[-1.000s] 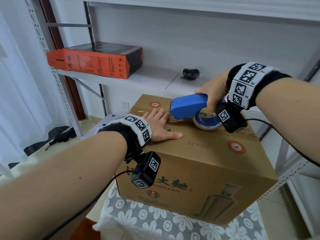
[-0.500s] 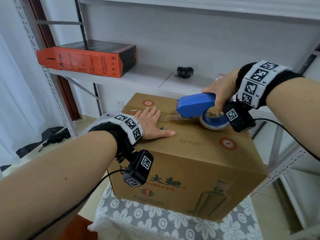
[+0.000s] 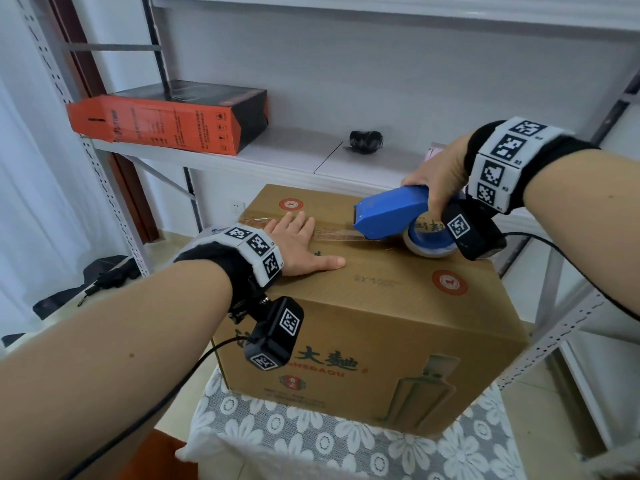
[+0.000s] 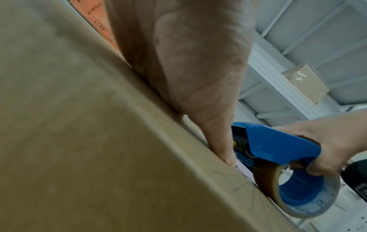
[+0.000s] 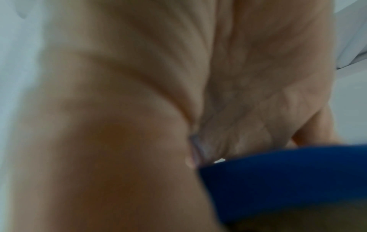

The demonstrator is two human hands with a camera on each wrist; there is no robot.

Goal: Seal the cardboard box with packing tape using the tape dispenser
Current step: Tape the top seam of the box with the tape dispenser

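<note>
Tape (image 3: 337, 233) runs taut along the seam of the box (image 3: 381, 306) on the tabletop, so the flat, open left hand (image 3: 298, 247) should pin its start while the right hand (image 3: 438, 174), gripping the dispenser (image 3: 388, 211), pulls low and straight toward the far edge.

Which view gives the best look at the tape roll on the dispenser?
The left wrist view: the tape roll shows nearly whole, with its blue core and tan edge, under the right hand. The head view shows it partly hidden behind the dispenser and wrist camera. The right wrist view shows only blurred blue plastic.
</note>
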